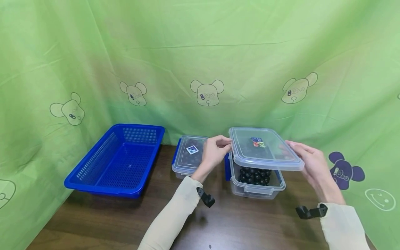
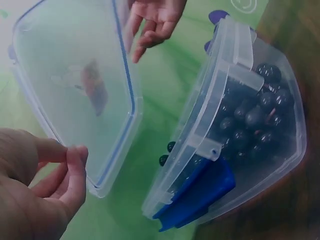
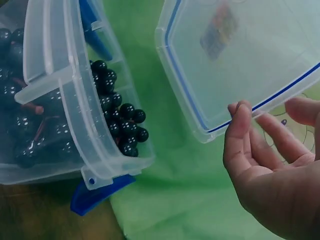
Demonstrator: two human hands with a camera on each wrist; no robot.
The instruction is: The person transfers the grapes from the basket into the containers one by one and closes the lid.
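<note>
Above the clear plastic box (image 1: 256, 192) a translucent lid (image 1: 268, 137) is held tilted, apart from the box rim, with a small coloured label on top. My left hand (image 1: 215, 152) pinches its left edge between thumb and fingers. At the right edge, my right hand (image 1: 310, 161) grips the lid with curled fingers, the fingertips at the rim in the right wrist view. Inside the open box lie dark, shiny, round grapes (image 3: 112, 110), with reddish stems showing among some. Blue side clips (image 2: 200, 195) hang open on the box. A blue seal (image 3: 285, 90) runs along the lid's underside.
A smaller lidded box (image 1: 184, 161) with a white diamond sticker stands left of the open one, partly behind my left hand. Farther left is a blue perforated basket (image 1: 114, 185). A green curtain (image 1: 175, 59) hangs behind the brown table (image 1: 225, 225).
</note>
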